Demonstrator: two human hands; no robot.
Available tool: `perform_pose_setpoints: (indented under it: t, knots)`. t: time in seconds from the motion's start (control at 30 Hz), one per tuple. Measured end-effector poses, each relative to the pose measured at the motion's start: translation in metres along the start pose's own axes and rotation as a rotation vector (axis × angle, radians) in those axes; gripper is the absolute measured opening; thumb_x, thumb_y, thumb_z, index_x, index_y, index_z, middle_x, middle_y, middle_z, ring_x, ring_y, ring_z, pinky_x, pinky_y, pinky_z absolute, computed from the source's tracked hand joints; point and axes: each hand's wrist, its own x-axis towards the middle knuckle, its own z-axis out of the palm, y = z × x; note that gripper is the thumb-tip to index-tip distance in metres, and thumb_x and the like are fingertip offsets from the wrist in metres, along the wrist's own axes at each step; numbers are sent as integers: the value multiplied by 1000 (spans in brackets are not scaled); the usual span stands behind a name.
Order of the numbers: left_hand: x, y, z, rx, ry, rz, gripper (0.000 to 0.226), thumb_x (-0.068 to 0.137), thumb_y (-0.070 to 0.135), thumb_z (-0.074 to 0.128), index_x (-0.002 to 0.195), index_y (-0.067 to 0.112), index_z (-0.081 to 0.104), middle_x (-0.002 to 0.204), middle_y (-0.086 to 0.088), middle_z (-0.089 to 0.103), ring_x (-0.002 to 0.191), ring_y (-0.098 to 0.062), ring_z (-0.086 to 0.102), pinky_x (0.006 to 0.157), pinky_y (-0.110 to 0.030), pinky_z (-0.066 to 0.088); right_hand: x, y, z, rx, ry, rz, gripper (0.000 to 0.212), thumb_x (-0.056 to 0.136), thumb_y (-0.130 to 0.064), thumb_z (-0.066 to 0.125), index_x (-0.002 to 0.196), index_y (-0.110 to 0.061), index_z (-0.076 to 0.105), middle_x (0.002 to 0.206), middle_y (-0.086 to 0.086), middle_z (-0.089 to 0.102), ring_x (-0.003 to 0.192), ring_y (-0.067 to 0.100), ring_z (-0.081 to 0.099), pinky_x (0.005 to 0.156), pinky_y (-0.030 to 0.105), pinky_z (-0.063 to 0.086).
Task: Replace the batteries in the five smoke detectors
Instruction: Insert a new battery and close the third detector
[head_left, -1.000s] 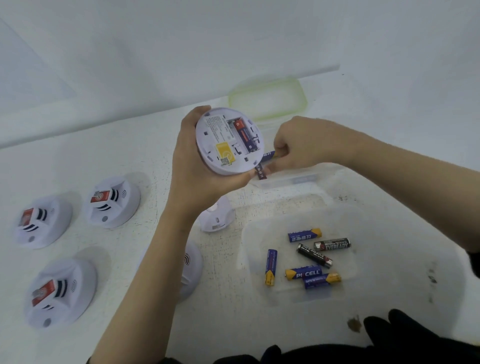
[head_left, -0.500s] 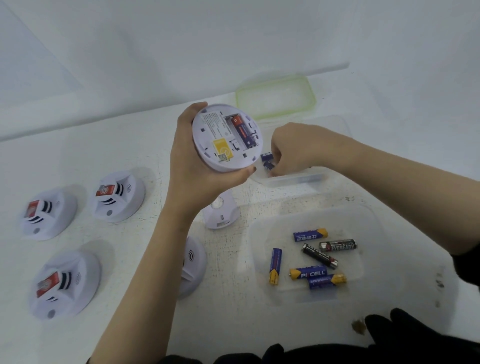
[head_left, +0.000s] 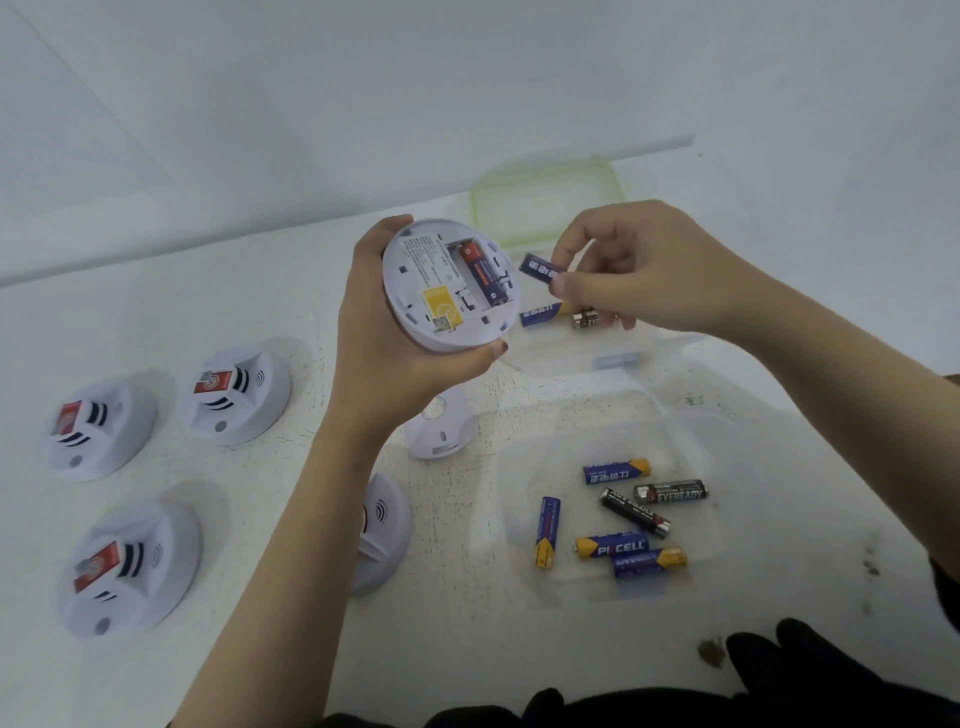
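My left hand (head_left: 387, 358) grips a white smoke detector (head_left: 448, 291) with its back facing me. Its battery bay is open, and one blue and red battery (head_left: 482, 271) lies in the bay. Just to the right, my right hand (head_left: 631, 273) pinches a blue battery (head_left: 540, 268) between thumb and fingers, a little apart from the detector's rim. Below that hand, two more batteries (head_left: 563, 315) lie in a clear far container (head_left: 623, 358). A nearer clear container (head_left: 691, 431) holds several loose batteries (head_left: 628, 514).
Three white smoke detectors (head_left: 236, 400) (head_left: 96, 428) (head_left: 127, 569) sit face up at the left. A fourth detector (head_left: 379, 530) and a white cover (head_left: 441, 428) lie under my left forearm. A green-rimmed lid (head_left: 548, 200) rests at the back by the wall.
My right hand has lifted out of the far container with a blue battery and brought it up beside the detector. The detector has stayed in my left hand.
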Motion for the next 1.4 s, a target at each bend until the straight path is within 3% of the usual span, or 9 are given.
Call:
perform_pose_setpoints:
  t: [0.13, 0.37, 0.5, 0.73, 0.9, 0.97, 1.07, 1.23, 1.4]
  knots:
    - [0, 5, 4, -24, -32, 20, 87, 56, 38, 83, 126, 18, 36, 119, 22, 46, 112, 9, 50, 93, -10, 41, -12, -4, 12, 48, 126, -165, 11, 80, -15, 73, 88, -12, 65, 65, 3, 67, 51, 12, 57, 51, 21, 46]
    - [-3, 11, 5, -65, -51, 28, 87, 56, 35, 85, 127, 17, 38, 120, 17, 52, 114, -3, 56, 94, -21, 47, -18, -2, 28, -154, 224, -421, 15, 78, -21, 74, 87, -11, 67, 73, 1, 64, 62, 18, 56, 59, 23, 47]
    - [-4, 12, 3, -74, -34, 22, 88, 57, 37, 83, 128, 12, 38, 120, 19, 49, 113, 5, 53, 95, -16, 44, -21, 1, 33, -168, 244, -514, 21, 79, -23, 73, 96, -10, 72, 80, 0, 68, 68, 14, 58, 64, 18, 48]
    - [-8, 16, 0, -164, -28, -8, 87, 56, 33, 83, 127, 11, 37, 120, 13, 51, 113, 3, 54, 94, -20, 47, -23, 7, 38, -97, 228, -556, 28, 86, -21, 63, 111, -9, 68, 91, 2, 63, 80, 13, 60, 72, 25, 50]
    - [-13, 23, -2, -172, -65, 8, 88, 56, 33, 83, 128, 12, 38, 121, 15, 50, 114, 4, 54, 93, -17, 46, -25, 4, 42, -194, 229, -546, 26, 89, -30, 57, 115, -28, 63, 118, 0, 49, 100, 19, 48, 90, 24, 39]
    - [-14, 26, -3, -172, -73, 15, 89, 56, 35, 82, 129, 11, 37, 121, 15, 50, 114, 4, 53, 94, -17, 45, -25, 0, 44, -106, 198, -433, 29, 88, -36, 56, 117, -36, 59, 136, 1, 42, 119, 19, 43, 99, 31, 38]
    - [-15, 30, -8, -206, -84, 25, 91, 57, 32, 83, 130, 6, 36, 123, 12, 50, 117, -1, 53, 96, -24, 47, -28, -9, 44, 273, -36, -275, 50, 89, -28, 58, 136, -34, 43, 143, 0, 44, 132, 13, 41, 102, 36, 43]
    - [-14, 35, -18, -210, -100, 31, 94, 56, 35, 83, 132, 6, 34, 125, 12, 49, 120, -8, 53, 98, -32, 48, -34, -23, 46, 700, -195, -179, 67, 84, -17, 58, 140, -40, 28, 129, 0, 59, 102, 16, 65, 73, 29, 56]
    - [-15, 34, -31, -222, -101, 33, 98, 56, 35, 83, 134, 5, 32, 128, 14, 48, 123, -10, 52, 100, -36, 48, -30, -33, 55, 760, -143, -154, 69, 79, -14, 61, 139, -37, 35, 115, 0, 67, 94, 18, 68, 70, 30, 56]
